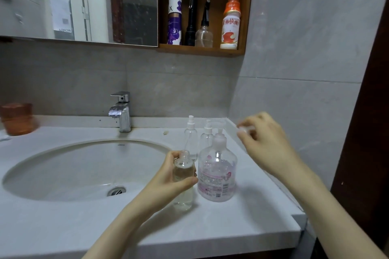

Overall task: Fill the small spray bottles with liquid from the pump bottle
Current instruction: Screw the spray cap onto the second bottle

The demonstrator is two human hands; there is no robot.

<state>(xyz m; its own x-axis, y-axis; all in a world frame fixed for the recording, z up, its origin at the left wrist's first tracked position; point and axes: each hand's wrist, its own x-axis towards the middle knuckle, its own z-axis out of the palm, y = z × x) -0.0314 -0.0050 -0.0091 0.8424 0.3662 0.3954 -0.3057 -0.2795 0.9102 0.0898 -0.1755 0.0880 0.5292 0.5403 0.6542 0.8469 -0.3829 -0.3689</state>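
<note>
- Open bottle (183, 171): neck bare, partly filled with clear liquid. It seems to stand on the counter (242, 227) just left of the pump bottle (217, 174), close enough, we judge, for a short reach to the spout.
- Left hand (168, 181): fingers and thumb wrapped round the open bottle's middle, holding it upright so nothing spills.
- Right hand (265, 143): raised near the wall, fingertips pinching a small white blurred thing. We take it for the cap (244, 129), held clear of the open neck.
- Two capped bottles (191, 136) (206, 135) stand behind the pump bottle and look empty; we read them as waiting their turn.
- The sink (63, 170) lies to the left.
</note>
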